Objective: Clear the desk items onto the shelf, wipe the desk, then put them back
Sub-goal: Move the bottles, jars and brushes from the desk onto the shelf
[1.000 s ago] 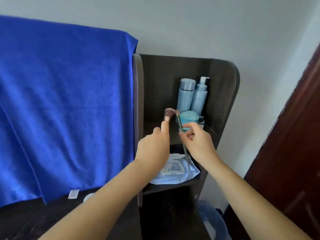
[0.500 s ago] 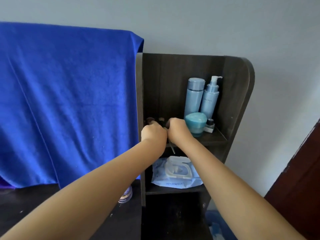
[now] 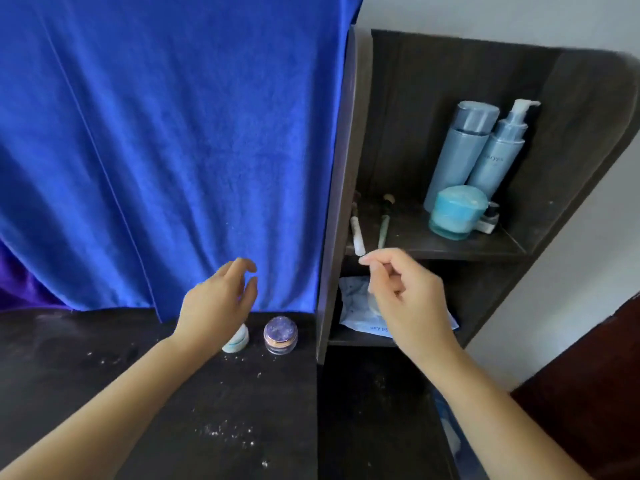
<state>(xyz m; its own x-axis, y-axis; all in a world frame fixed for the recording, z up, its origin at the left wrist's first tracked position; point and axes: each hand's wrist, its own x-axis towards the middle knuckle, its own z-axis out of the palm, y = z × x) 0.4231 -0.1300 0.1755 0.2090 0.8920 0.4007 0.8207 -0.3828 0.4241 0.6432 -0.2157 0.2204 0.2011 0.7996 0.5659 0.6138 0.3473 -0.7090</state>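
I see two brushes [image 3: 358,233] lying on the shelf [image 3: 433,249] just above my empty, loosely curled right hand [image 3: 405,299]. Two small jars [image 3: 280,334] remain on the tabletop [image 3: 86,368] just below my relaxed, empty left hand [image 3: 218,303]; wiping looks undone.

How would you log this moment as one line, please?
brushes on shelf | left hand open, above jars on desk | right hand empty

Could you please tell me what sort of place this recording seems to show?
Probably a bedroom dressing corner: a dark wooden shelf holds pale blue skincare bottles and makeup brushes, and a small purple-lidded cosmetic jar stands on the dusty dark desk.
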